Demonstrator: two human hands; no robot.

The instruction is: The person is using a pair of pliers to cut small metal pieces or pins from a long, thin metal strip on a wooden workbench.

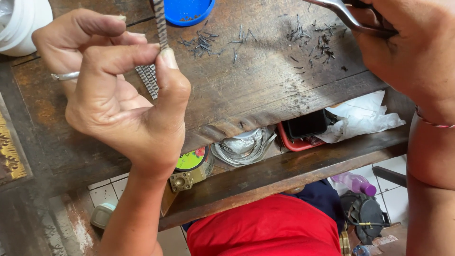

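Over a worn wooden desk (265,90), head view: two bare hands work on a metal watch band above an open drawer.
Left hand (113,90): raised at near left, thumb and forefinger pinched shut on the metal watch band (154,57), which runs up out of the top edge of the picture.
Right hand (412,47): at far right, closed around the handles of steel pliers (343,16); the tool's tips are cut off by the frame, so whether they grip anything cannot be told.
Done, by the look of it: small dark pins (308,40) lie scattered in two clusters on the far desk, near a blue lid (187,10).
Left to do: the band is in hand with the pliers held well apart from it, so the work looks unfinished.
Drawer (284,166): holds coiled wire (244,144), a red tray (296,142) and white paper (362,116).
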